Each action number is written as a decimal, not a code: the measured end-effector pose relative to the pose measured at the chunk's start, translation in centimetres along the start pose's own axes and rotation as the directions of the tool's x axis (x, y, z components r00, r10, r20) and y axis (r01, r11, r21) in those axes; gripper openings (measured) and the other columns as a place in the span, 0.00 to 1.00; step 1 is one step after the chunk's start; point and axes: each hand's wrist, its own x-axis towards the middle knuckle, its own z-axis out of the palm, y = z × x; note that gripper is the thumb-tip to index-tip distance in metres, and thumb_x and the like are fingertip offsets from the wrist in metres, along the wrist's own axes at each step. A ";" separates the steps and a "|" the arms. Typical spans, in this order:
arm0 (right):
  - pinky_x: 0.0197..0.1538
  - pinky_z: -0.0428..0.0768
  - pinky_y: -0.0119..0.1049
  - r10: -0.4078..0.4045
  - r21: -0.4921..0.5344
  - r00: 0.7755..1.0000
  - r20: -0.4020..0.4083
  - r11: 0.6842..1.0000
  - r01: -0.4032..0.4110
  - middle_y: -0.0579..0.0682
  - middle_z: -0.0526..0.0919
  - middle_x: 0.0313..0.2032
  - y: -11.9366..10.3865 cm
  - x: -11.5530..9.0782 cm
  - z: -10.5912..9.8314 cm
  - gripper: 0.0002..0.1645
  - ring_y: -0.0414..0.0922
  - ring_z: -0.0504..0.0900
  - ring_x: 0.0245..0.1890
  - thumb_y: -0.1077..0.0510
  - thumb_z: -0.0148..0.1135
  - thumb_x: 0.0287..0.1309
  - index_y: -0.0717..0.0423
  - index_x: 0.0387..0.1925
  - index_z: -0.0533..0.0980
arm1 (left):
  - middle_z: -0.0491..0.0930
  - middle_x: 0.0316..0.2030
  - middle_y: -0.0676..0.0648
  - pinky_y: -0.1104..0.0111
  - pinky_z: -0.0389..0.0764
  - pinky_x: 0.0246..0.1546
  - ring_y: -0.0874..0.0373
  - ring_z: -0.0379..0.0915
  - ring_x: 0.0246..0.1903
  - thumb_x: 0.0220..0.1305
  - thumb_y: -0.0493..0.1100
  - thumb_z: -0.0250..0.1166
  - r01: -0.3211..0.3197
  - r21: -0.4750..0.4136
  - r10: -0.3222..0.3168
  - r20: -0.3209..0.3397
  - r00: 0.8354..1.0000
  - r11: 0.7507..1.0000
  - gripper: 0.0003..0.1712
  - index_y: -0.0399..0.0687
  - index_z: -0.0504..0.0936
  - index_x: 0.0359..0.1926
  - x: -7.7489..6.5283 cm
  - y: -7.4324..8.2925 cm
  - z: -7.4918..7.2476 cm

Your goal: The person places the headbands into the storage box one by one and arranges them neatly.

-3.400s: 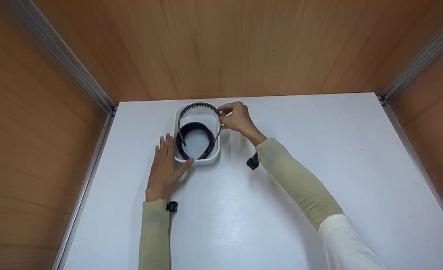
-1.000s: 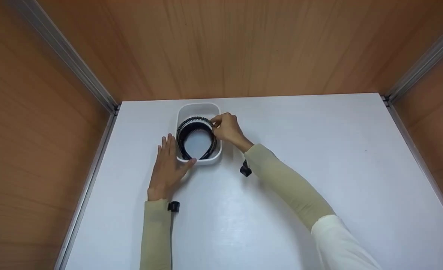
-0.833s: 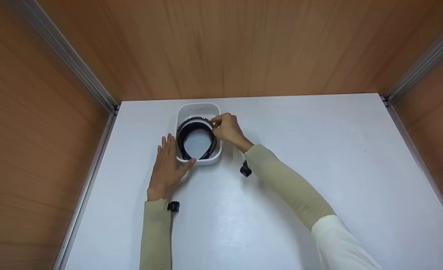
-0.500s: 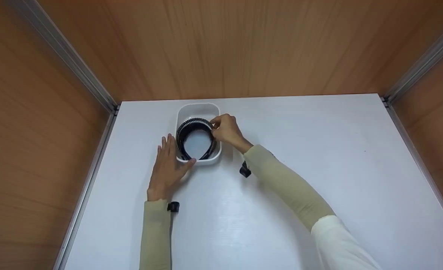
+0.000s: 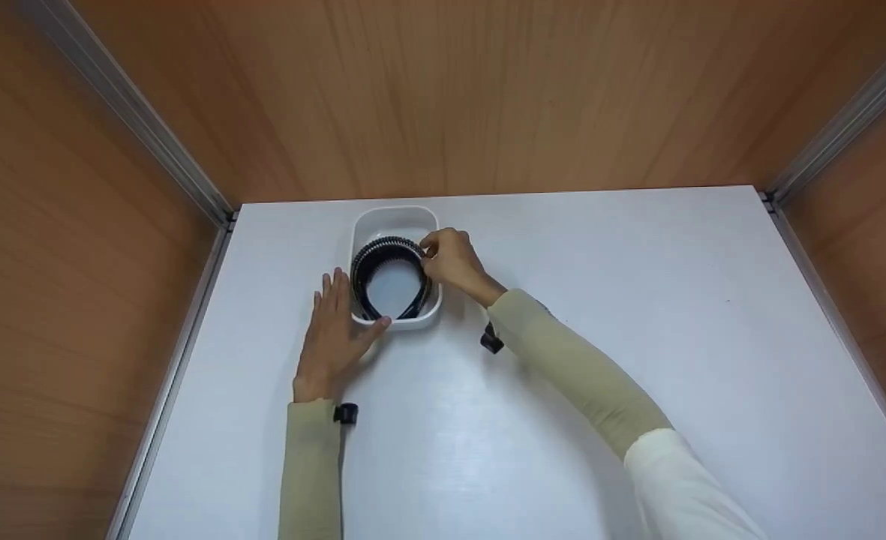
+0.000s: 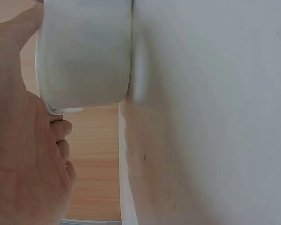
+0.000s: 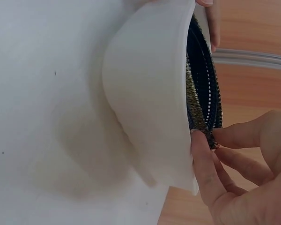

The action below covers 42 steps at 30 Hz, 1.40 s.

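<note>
A white rectangular container (image 5: 394,220) with rounded corners stands near the back of the table. Nested inside, toward its near end, lie several black toothed headbands (image 5: 366,286). My right hand (image 5: 454,261) reaches over the right rim and pinches a dark headband (image 7: 195,101) with gold glints, set on top of the others. The thumb and forefinger grip its side in the right wrist view. My left hand (image 5: 328,337) lies along the container's left near corner, fingers straight and thumb spread across the near rim. The left palm fills one side of the left wrist view.
The white table (image 5: 563,390) spreads right and in front of the container. Wooden panels (image 5: 488,97) enclose the back and both sides, with metal posts (image 5: 142,112) at the corners. A small black wrist camera (image 5: 346,413) sits at the left wrist.
My right hand has lowered the headband and drawn it toward me, from the container's far end onto the stack. In the last half second it has barely moved. The left hand stays put.
</note>
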 end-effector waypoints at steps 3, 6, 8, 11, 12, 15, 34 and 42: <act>0.42 0.84 0.37 0.006 0.003 1.000 -0.003 1.000 -0.006 0.60 0.90 0.43 0.1 0.0 -0.2 0.17 0.48 0.85 0.42 0.67 0.66 0.64 0.67 0.54 0.87 | 0.37 0.87 0.43 0.55 0.35 0.87 0.48 0.26 0.87 0.67 0.80 0.59 -0.005 -0.008 0.005 -0.001 1.000 1.000 0.69 0.41 0.40 0.87 0.0 0.1 0.0; 0.43 0.86 0.38 0.000 0.008 1.000 -0.014 1.000 0.000 0.60 0.90 0.43 0.3 -0.1 -0.5 0.18 0.49 0.86 0.43 0.68 0.67 0.62 0.67 0.53 0.87 | 0.37 0.87 0.43 0.55 0.35 0.87 0.48 0.26 0.87 0.67 0.79 0.60 -0.014 -0.015 0.014 -0.004 1.000 1.000 0.69 0.40 0.41 0.87 0.1 0.1 0.1; 0.45 0.86 0.38 -0.007 0.014 1.000 -0.019 1.000 0.007 0.60 0.90 0.43 0.4 -0.2 -0.7 0.18 0.49 0.87 0.43 0.67 0.67 0.61 0.67 0.53 0.87 | 0.37 0.87 0.43 0.55 0.34 0.87 0.49 0.26 0.87 0.67 0.79 0.60 -0.013 -0.017 0.013 -0.003 1.000 1.000 0.69 0.41 0.40 0.87 0.2 0.1 0.1; 0.47 0.87 0.40 -0.006 0.035 1.000 -0.017 0.999 0.006 0.60 0.90 0.44 0.6 -0.4 -1.2 0.19 0.51 0.88 0.45 0.67 0.67 0.61 0.66 0.53 0.87 | 0.36 0.87 0.44 0.55 0.34 0.87 0.49 0.25 0.87 0.67 0.79 0.60 -0.007 -0.010 0.007 0.005 1.000 1.000 0.69 0.42 0.39 0.87 0.4 0.0 0.2; 0.47 0.88 0.41 -0.007 0.038 1.000 -0.015 0.999 0.008 0.60 0.90 0.44 0.7 -0.5 -1.3 0.19 0.51 0.89 0.46 0.67 0.67 0.62 0.66 0.54 0.87 | 0.36 0.87 0.44 0.55 0.34 0.87 0.49 0.25 0.87 0.67 0.80 0.60 -0.003 -0.007 0.003 0.012 1.000 1.000 0.69 0.42 0.39 0.87 0.4 0.0 0.2; 0.49 0.89 0.42 -0.006 0.053 1.000 -0.010 0.999 0.006 0.60 0.90 0.45 1.1 -0.9 -1.8 0.19 0.52 0.90 0.47 0.66 0.66 0.63 0.66 0.55 0.86 | 0.35 0.87 0.44 0.55 0.33 0.87 0.49 0.24 0.87 0.68 0.80 0.58 0.002 0.004 -0.002 0.026 1.000 1.000 0.69 0.42 0.38 0.87 0.5 0.0 0.2; 0.49 0.91 0.45 -0.036 0.087 0.998 -0.053 0.995 0.040 0.59 0.89 0.47 4.1 -4.2 -6.1 0.16 0.54 0.91 0.46 0.63 0.67 0.69 0.65 0.55 0.85 | 0.37 0.87 0.44 0.54 0.35 0.87 0.48 0.27 0.87 0.66 0.82 0.59 0.000 -0.011 0.000 0.003 1.000 1.000 0.70 0.43 0.40 0.87 0.2 -0.3 0.2; 0.49 0.91 0.47 -0.040 0.105 0.994 -0.099 0.993 0.050 0.60 0.89 0.48 5.0 -5.3 -7.7 0.16 0.54 0.90 0.46 0.62 0.68 0.68 0.65 0.55 0.86 | 0.37 0.87 0.44 0.54 0.35 0.87 0.49 0.26 0.87 0.66 0.81 0.59 -0.004 -0.021 0.004 0.001 1.000 1.000 0.69 0.43 0.40 0.87 0.2 -0.4 0.0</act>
